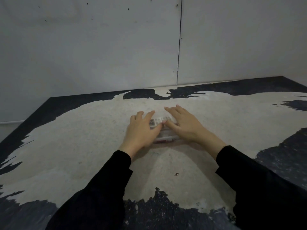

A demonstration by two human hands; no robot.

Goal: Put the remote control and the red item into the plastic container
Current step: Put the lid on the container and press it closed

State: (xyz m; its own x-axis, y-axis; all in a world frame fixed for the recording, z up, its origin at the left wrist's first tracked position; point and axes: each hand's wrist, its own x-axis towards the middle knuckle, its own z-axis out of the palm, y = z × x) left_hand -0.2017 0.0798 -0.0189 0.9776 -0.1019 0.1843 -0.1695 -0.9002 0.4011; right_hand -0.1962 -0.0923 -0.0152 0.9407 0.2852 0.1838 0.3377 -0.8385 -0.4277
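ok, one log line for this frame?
left hand: flat on plastic container | right hand: flat on it | red item: inside | remote: unclear

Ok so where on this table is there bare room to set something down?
Bare worn tabletop left of the left hand, right of the right hand, and between the black sleeves. Crowded only at the clear plastic container under both hands.

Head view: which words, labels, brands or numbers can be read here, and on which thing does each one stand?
None can be read.
Clear plastic container under both hands: the light buttons or marks of the remote control inside are too blurred to read.
Red item: no lettering visible.
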